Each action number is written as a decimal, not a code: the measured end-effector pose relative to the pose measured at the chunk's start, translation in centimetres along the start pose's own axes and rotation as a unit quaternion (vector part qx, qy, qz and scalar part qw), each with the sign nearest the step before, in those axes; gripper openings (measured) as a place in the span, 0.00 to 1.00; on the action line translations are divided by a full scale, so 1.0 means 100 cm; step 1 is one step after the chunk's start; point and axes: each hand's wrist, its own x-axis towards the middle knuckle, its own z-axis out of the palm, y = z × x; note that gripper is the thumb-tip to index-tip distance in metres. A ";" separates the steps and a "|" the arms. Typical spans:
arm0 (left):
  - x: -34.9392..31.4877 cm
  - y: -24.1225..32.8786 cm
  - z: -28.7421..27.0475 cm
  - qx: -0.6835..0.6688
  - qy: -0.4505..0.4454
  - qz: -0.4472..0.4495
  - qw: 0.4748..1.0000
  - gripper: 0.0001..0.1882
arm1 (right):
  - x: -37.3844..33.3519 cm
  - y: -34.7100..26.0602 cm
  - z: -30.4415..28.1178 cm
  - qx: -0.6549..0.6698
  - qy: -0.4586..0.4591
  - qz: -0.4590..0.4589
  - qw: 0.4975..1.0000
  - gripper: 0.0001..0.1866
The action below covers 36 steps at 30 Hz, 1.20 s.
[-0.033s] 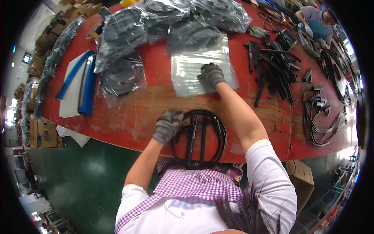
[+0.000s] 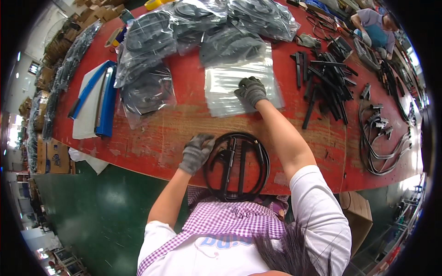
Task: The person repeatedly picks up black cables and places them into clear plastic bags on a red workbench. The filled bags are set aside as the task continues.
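Note:
My right hand (image 2: 252, 91), in a grey glove, reaches out onto a stack of clear plastic bags (image 2: 221, 92). Its bent fingers rest on the top bag, thumb apart from them; no bag is visibly lifted. Close to the table's near edge lies a round coil of black tubing or cable (image 2: 268, 165), with straight black pieces (image 2: 241, 168) inside the ring. Just left of that coil is my left hand (image 2: 197, 153), also gloved in grey, its fingers partly spread with nothing visible in them.
Bags packed with dark coils (image 2: 147, 87) are piled along the far side. A blue-edged white tray-like object (image 2: 106, 101) lies at left. Black strips (image 2: 327, 83) are heaped at right, beside grey cables with connectors (image 2: 380, 138). Another person (image 2: 375, 30) sits at far right.
My left hand has moved slightly left, away from the coil. My right hand stays on the plastic bags. The whole view has shifted a little.

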 end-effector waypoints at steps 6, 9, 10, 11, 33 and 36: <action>-0.011 -0.024 -0.029 -0.103 0.015 -0.113 0.988 0.11 | 0.035 0.022 0.028 0.043 -0.010 -0.010 0.999 0.20; 0.019 0.009 -0.020 -0.109 -0.005 -0.066 0.992 0.10 | 0.044 0.024 0.018 0.019 -0.051 -0.015 0.998 0.20; 0.030 0.015 -0.011 -0.173 -0.013 -0.088 0.981 0.09 | 0.045 0.025 0.016 0.108 -0.034 0.002 0.994 0.20; 0.040 0.023 -0.001 -0.236 -0.022 -0.109 0.965 0.09 | 0.044 0.027 0.014 0.196 -0.015 0.019 0.980 0.19; 0.082 0.074 0.027 0.394 0.321 0.291 0.810 0.22 | -0.059 -0.032 -0.056 0.003 0.169 -0.117 0.979 0.14; 0.111 0.073 0.014 0.469 0.210 0.238 0.824 0.12 | -0.073 -0.033 -0.066 0.009 0.210 -0.142 0.967 0.11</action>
